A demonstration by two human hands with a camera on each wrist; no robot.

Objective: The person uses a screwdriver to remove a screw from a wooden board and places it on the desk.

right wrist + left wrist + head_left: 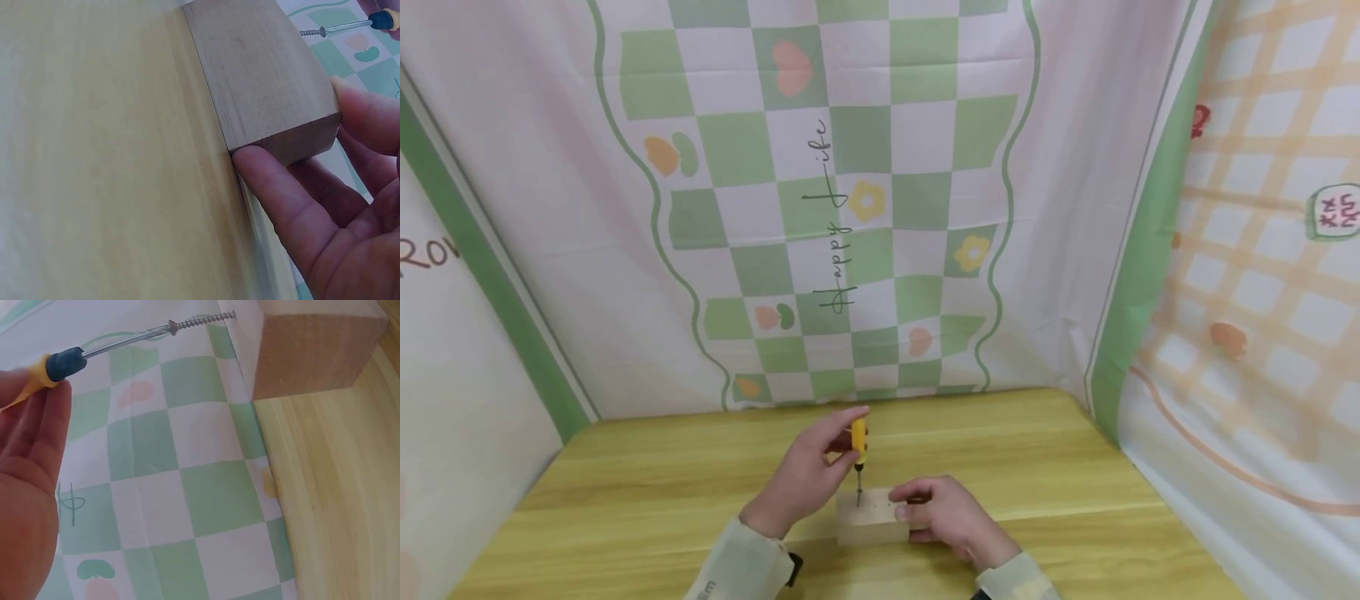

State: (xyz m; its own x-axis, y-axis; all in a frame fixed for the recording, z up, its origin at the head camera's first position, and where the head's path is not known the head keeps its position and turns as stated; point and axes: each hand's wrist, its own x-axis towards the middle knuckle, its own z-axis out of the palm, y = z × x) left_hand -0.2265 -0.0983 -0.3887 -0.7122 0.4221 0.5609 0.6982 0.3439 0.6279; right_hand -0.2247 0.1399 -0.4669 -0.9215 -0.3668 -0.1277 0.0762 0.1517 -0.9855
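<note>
A screwdriver (858,435) with a yellow handle and dark collar is upright in my left hand (805,473), its handle held between thumb and fingers. In the left wrist view, its metal shaft (128,342) meets the head of a threaded screw (203,322). The screw's point is at the top face of a pale wooden block (874,531), with most of its thread exposed. My right hand (951,515) grips the block's right end, thumb and fingers on its faces. The right wrist view shows the fingertips (256,156) against the block's end edge.
The block lies on a wood-grain table (685,467). Behind it hangs a green-and-white checked cloth (925,308), and an orange-checked cloth (1247,275) hangs on the right. Small dark marks dot the block's top. A dark band (795,568) circles the left wrist.
</note>
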